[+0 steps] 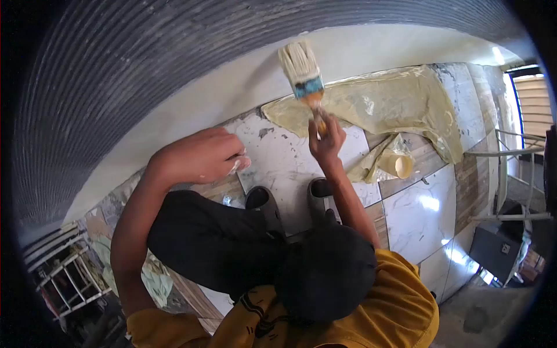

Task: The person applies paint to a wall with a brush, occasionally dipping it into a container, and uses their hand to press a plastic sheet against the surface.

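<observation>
My right hand point(328, 139) grips the handle of a wide paintbrush point(307, 87) with a blue-and-orange ferrule. Its pale, paint-coated bristles point up against the cream lower band of the wall point(243, 81), just below the dark ribbed part. My left hand point(214, 155) hovers to the left with curled fingers, and whitish paint smears show at its fingertips. Whether those fingers enclose anything is hidden. Below the brush, a yellowish plastic sheet point(400, 98) lies along the foot of the wall. A small cream-coloured cup point(400, 166) stands on crumpled plastic to the right of my right hand.
Dark ribbed panelling point(145, 64) curves across the top of the view. Splashed marble-look tiles point(420, 203) cover the floor around my dark clogs point(263, 203). At the right stand a metal frame point(513, 153) and a dark box point(493, 252); a white rack point(72, 278) is at lower left.
</observation>
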Demonstrator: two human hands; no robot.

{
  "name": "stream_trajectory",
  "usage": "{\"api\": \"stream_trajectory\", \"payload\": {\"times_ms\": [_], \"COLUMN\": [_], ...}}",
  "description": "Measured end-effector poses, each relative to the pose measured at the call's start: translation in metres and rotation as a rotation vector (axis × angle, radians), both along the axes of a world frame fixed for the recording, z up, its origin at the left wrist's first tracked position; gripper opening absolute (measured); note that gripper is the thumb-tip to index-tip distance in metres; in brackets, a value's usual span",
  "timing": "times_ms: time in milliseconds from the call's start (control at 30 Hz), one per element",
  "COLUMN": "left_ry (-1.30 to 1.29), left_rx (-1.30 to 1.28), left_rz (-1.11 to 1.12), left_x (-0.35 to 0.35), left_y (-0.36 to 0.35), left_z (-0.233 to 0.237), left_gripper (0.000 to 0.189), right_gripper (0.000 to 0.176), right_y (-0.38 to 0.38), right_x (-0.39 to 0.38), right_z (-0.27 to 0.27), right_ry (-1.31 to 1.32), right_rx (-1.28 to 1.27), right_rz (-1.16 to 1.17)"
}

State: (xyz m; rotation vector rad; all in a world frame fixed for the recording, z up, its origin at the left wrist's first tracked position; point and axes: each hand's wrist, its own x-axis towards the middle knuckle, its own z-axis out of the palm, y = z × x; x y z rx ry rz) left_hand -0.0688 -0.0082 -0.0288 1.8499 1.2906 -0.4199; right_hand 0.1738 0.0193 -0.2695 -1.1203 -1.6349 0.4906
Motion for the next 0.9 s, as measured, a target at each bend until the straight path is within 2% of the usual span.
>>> {"api": "stream_trajectory", "payload": {"times_ms": [100,167,300,367,433,533,633,733,833,900], "left_ry": [-0.033,0.012,0.087,0.056,0.032,0.003,0.061,-0.016,0.003,0.135], "left_rx": [0.046,0.038,-0.039,-0.017,0.018,0.049,-0.011,0.090,0.027,-0.102], "left_rz": [0.037,0.050,0.044,0.024,-0.007,0.008,0.008,0.075,0.054,0.013], "left_x": [0.002,0.003,0.005,0.008,0.011,0.013,0.013,0.003,0.004,0.013], "left_y": [-0.012,-0.012,-0.009,-0.008,-0.006,-0.002,-0.001,-0.010,-0.008,0.001], "left_z": [-0.005,0.004,0.004,0.002,0.000,-0.001,0.003,-0.006,-0.003,0.004], "left_gripper": [0.032,0.035,0.038,0.038,0.038,0.031,0.038,0.038,0.037,0.033], "right_gripper": [0.029,0.026,0.030,0.030,0.029,0.027,0.025,0.024,0.026,0.025], "right_y": [0.005,-0.011,-0.041,-0.036,-0.014,0.000,-0.007,-0.033,-0.040,-0.026], "right_x": [-0.003,0.004,0.023,0.025,0.010,-0.005,-0.007,0.006,0.014,0.005], "right_z": [-0.011,-0.026,-0.015,-0.005,0.018,0.019,0.001,0.000,0.013,0.029], "right_ry": [-0.064,-0.111,-0.005,-0.046,0.060,0.008,0.002,-0.004,0.038,0.044], "right_rx": [-0.069,-0.200,-0.189,-0.145,0.104,0.017,-0.081,-0.191,-0.151,-0.094], "right_rz": [0.004,0.013,-0.016,-0.022,-0.045,-0.002,0.053,0.003,0.006,0.000]}}
